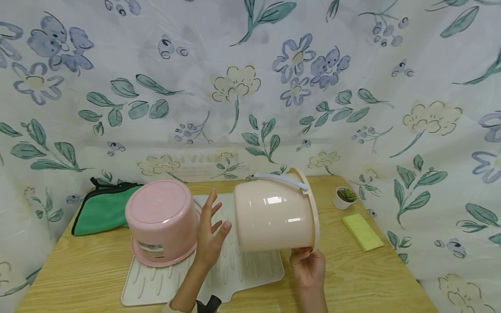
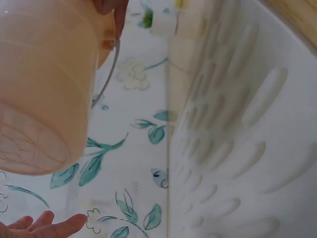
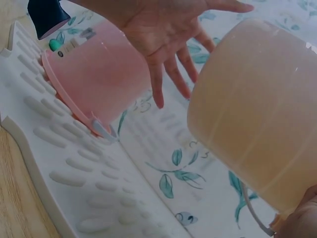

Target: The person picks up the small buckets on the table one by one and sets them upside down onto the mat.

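Observation:
A cream bucket [image 1: 274,213] is held on its side above the white ridged draining mat [image 1: 250,274], its rim to the right and its base to the left. My right hand [image 1: 309,269] grips the rim from below; the right wrist view catches only part of that hand at its lower right corner. The bucket's pale handle [image 1: 279,179] lies along its upper side. My left hand [image 1: 211,239], fingers spread and holding nothing, is raised between the cream bucket's base and a pink bucket [image 1: 162,217]. That pink bucket stands upside down on the mat's left part.
A green cloth pouch with black trim [image 1: 103,208] lies behind the pink bucket at the left. On the table's [image 1: 344,269] right side are a small potted plant [image 1: 345,198] and a yellow sponge cloth [image 1: 362,232]. A flower-printed curtain [image 1: 235,108] hangs behind.

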Available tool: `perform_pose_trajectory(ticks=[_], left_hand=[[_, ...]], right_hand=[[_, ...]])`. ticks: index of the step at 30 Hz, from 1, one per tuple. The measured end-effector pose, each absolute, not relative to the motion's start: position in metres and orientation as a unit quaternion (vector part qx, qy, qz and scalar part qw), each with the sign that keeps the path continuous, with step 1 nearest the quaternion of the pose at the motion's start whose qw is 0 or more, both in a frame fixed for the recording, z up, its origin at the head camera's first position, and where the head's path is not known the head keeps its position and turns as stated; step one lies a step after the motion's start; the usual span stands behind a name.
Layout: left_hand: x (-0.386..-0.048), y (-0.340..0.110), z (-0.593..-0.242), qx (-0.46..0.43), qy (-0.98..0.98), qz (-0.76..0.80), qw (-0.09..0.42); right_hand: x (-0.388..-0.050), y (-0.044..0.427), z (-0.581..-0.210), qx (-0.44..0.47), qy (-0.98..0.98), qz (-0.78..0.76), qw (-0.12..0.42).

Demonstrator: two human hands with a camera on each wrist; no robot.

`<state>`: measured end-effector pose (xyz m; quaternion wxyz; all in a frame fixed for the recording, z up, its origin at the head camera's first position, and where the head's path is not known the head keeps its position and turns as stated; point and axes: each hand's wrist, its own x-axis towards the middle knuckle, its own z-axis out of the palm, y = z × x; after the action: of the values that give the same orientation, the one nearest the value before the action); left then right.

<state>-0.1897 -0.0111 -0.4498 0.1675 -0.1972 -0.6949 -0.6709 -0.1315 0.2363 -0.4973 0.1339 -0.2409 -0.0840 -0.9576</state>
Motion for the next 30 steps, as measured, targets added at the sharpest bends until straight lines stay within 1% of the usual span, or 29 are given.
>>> perform_pose_trajectory(ticks=[9,19,26,30], left_hand=[[-0.19,-0.004,-0.452,-0.221,-0.657,-0.704,0.151],[-0.191,0.0,-0.456,-0.243,-0.648,-0.708,0.138],[-0.195,0.003,-0.46,-0.281,-0.642,-0.696,0.156],[-0.195,0.003,-0.46,-0.281,-0.641,-0.696,0.159]], right_hand=[[-0.131,0.231,-0.499,-0.244,-0.073,-0.957,0.137],[-0.13,0.226,-0.501,-0.243,-0.076,-0.957,0.14],[-0.129,0.222,-0.501,-0.237,-0.077,-0.957,0.15],[-0.129,0.219,-0.502,-0.233,-0.081,-0.957,0.154]])
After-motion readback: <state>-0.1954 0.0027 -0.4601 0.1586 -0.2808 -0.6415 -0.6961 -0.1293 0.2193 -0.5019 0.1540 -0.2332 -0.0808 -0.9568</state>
